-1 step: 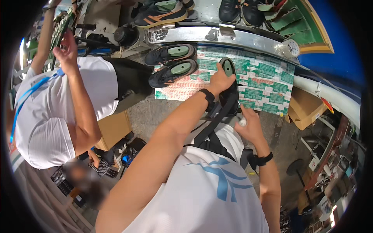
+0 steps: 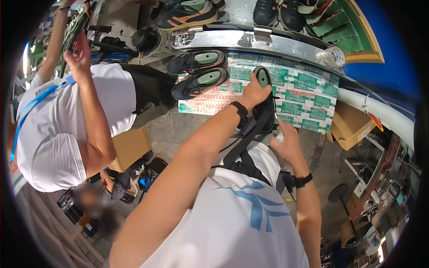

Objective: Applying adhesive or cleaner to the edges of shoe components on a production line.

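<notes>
Worktop covered in green-and-white printed sheets. Two dark shoes lie at its left. Left hand, grip pressed around an upright black shoe. Right hand, just beside, pinches a small white object.

A co-worker in a white shirt stands at the left, arms raised. Two dark sneakers with pale green insoles lie on green-and-white printed cardboard (side by side). More shoes sit beyond a metal rail; a brown carton rests lower right
</notes>
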